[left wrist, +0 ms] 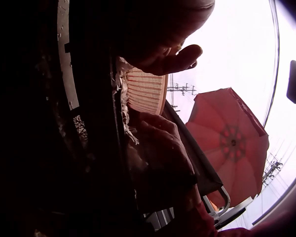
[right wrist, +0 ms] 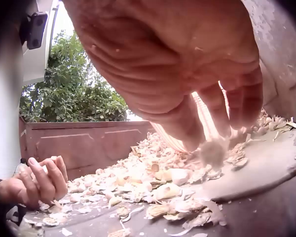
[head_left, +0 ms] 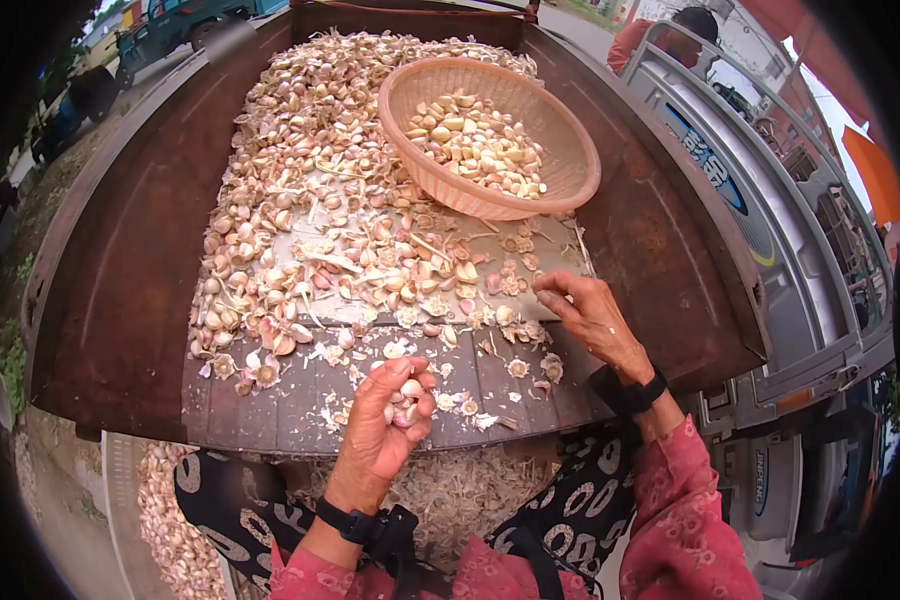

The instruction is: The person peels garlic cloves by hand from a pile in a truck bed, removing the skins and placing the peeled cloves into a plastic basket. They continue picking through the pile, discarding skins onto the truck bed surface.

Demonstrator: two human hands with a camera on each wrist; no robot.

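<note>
Cupping a few pale cloves [head_left: 403,410], the person's left hand [head_left: 370,430] sits at seven o'clock in the head view, fingers curled round them, just above the near edge of the cart bed [head_left: 260,425]. Toward three o'clock, the right hand [head_left: 598,322] hangs fingers-down over the scraps; a blurred bit [right wrist: 213,154] shows by its fingertips in the right wrist view, but whether that grip pinches it or has let go, I cannot tell.

Spilling seems the likeliest trouble: the left grip is a shallow cup, so a loosened finger could send smooth cloves rolling off the unwalled six o'clock edge into the husks [head_left: 460,490] below. Mixing is another risk, since dry root discs [head_left: 518,368] lie among good cloves and could be gathered up by mistake. At half past twelve the basket [head_left: 560,130] looks tilted on the uneven heap [head_left: 310,110], and if the garlic under it shifted, it could tip.

Round and wide-rimmed, the basket is of salmon-pink, ribbed mesh, apparently plastic, and its contents [head_left: 480,145] are creamy, plump and wedge-shaped. The heap, spreading from eleven round to nine o'clock, is rougher: pink-white skins, brittle stalks and papery flakes. Rusty brown metal makes the side wall [head_left: 660,260] at two o'clock, its face dull and scuffed.
</note>
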